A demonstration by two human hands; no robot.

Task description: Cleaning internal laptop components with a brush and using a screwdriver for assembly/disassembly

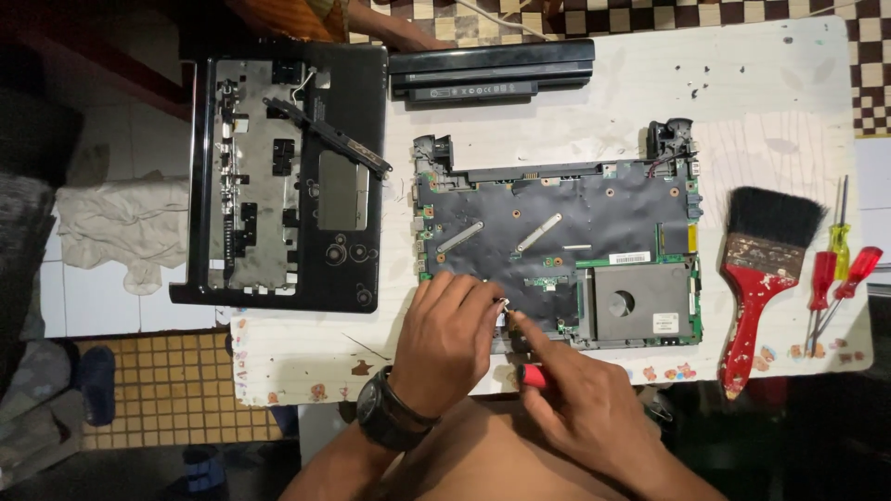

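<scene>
Your left hand (445,339), with a dark watch (390,408) on its wrist, rests on the near edge of the laptop base (557,250), its fingers curled and pinching something small and pale that is too tiny to tell. Your right hand (580,399) is closed around a red-handled screwdriver (531,375), its tip meeting the same spot by your left fingertips. The laptop base lies flat on the counter (761,102), near its front edge, long axis running left to right, hinge posts pointing away from you. Treat it as stiff but fragile: the exposed circuit board looks easy to scratch or crack, so steady it by the plastic frame edges, not the components. A black case cover (288,176) lies to the left, a long battery (492,70) beyond, and a paintbrush (761,269) and spare screwdrivers (840,269) to the right.
</scene>
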